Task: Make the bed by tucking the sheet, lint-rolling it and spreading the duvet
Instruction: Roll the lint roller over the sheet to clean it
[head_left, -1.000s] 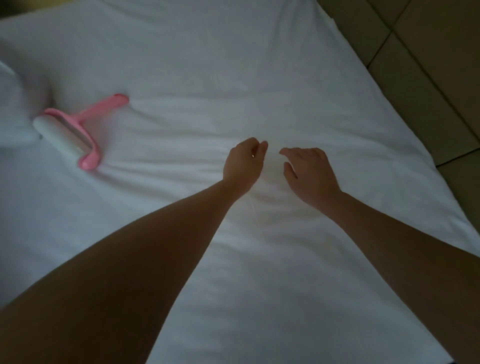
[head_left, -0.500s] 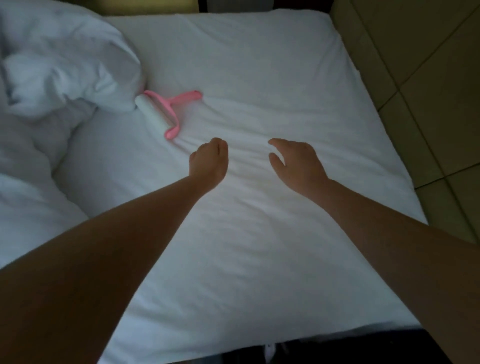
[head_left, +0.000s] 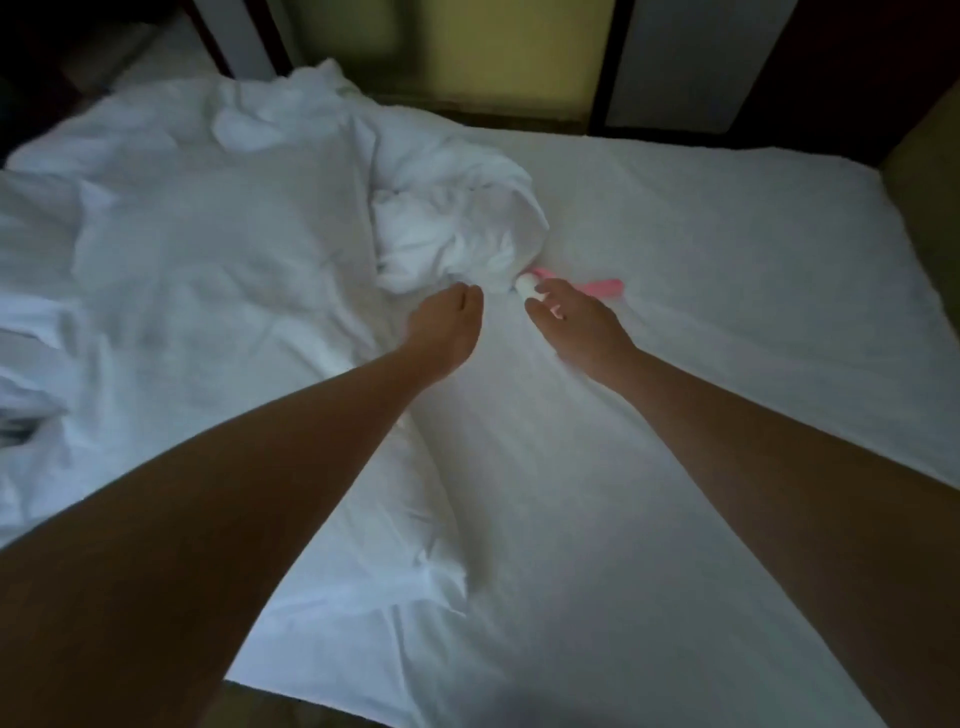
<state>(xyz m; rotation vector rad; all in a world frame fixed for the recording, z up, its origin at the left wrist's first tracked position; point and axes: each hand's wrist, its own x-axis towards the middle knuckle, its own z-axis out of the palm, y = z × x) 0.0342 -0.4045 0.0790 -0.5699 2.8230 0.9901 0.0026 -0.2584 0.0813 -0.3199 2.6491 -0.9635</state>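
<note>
1. A white fitted sheet (head_left: 701, 395) lies mostly flat over the right half of the bed, from the near edge to the far edge, with shallow creases running towards the middle.
2. A crumpled white duvet (head_left: 197, 244) is heaped over the left half of the bed. One bunched fold of it (head_left: 457, 228) juts towards the middle of the bed.
3. A pink plastic lint roller with a white roll (head_left: 602, 287) lies on the sheet near the middle of the bed, closer to the far edge than the near one. Its roll end is just beside the bunched fold, and its handle points towards the right edge.
4. The left hand (head_left: 447, 327) is over the sheet just in front of the bunched fold. Its fingers are curled forward and close together with the thumb alongside, and I cannot tell whether they pinch anything.
5. The right hand (head_left: 576, 322) is wide, its fingers spread and stretched out over the roll end of the lint roller and gripping nothing. It is blurred, so I cannot tell whether the fingertips touch the roller.
6. Both bare forearms reach in from the near edge, and the hands are near each other but apart.
</note>
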